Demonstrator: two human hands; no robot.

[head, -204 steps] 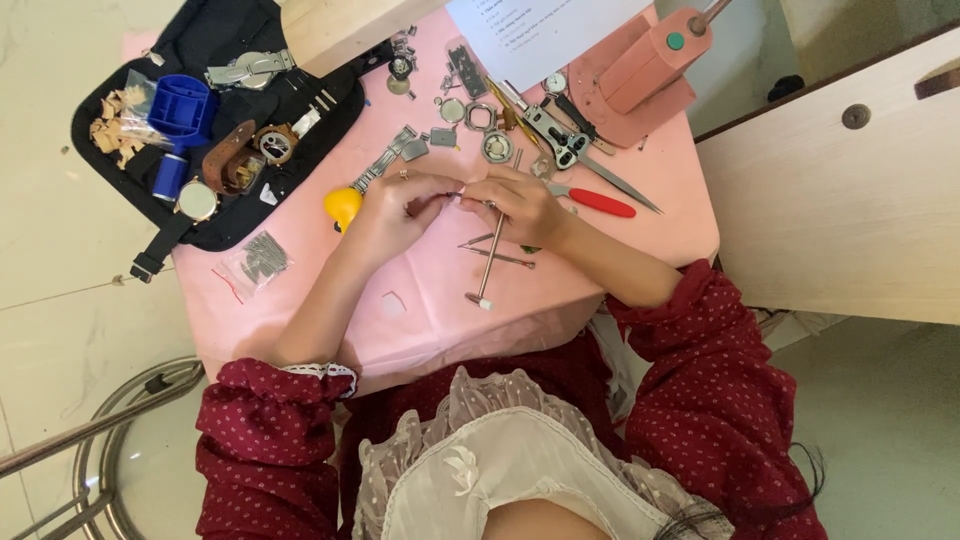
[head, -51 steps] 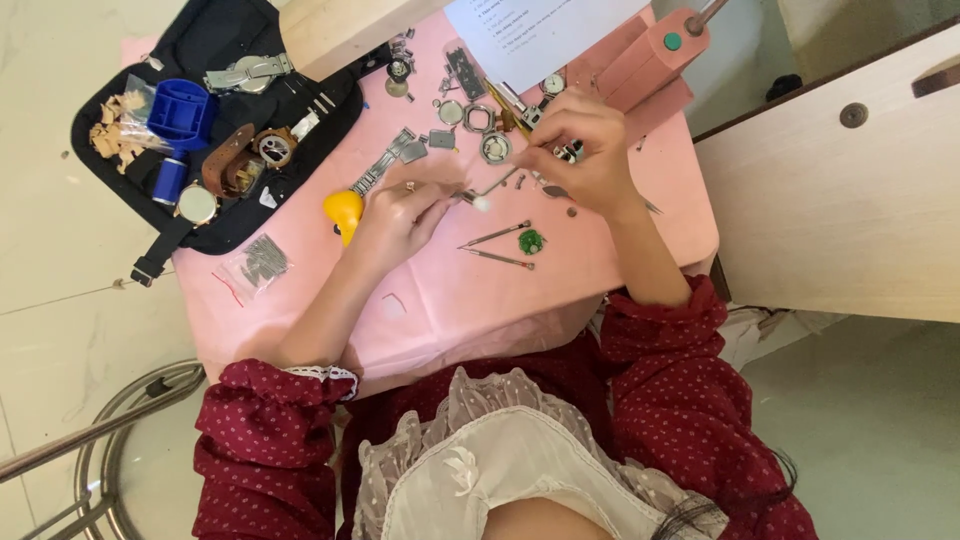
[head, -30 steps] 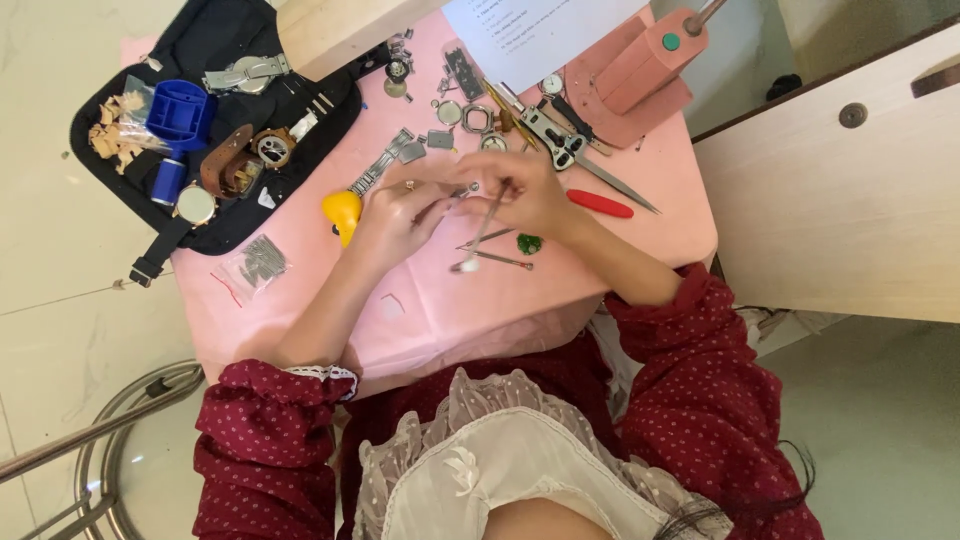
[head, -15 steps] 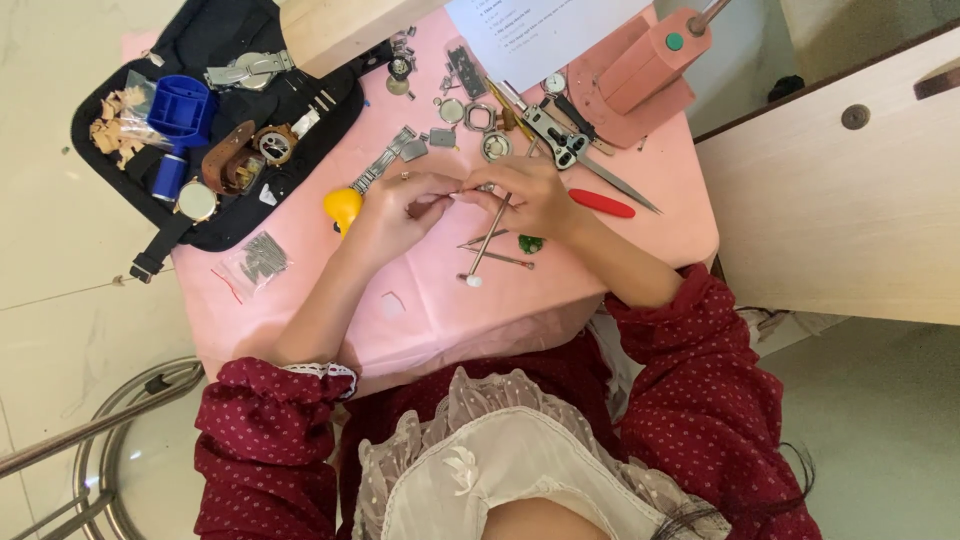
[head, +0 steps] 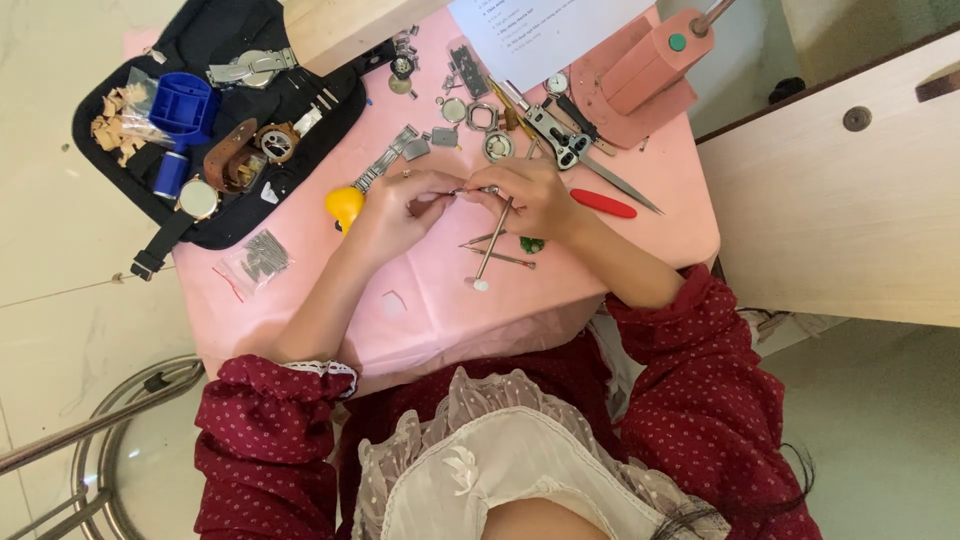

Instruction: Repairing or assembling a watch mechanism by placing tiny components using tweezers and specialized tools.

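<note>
Right over the middle of the pink table [head: 640, 250] both hands meet, fingertips almost touching. The left hand [head: 395, 210] pinches a small metal part [head: 487, 190] between thumb and forefinger, holding it just in front of the right hand [head: 530, 195]. The right hand is curled shut around a thin metal tool [head: 492, 245] whose long axis slants down and back toward the person, its pale tip near the table edge and its working end up at the part. The part is too small to say exactly what it is, probably a watch piece. Both wrists rest low, elbows out, sleeves dark red. A red-handled tool [head: 603, 205] lies just right of the right hand, and a yellow blower [head: 343, 205] sits beside the left hand.
</note>
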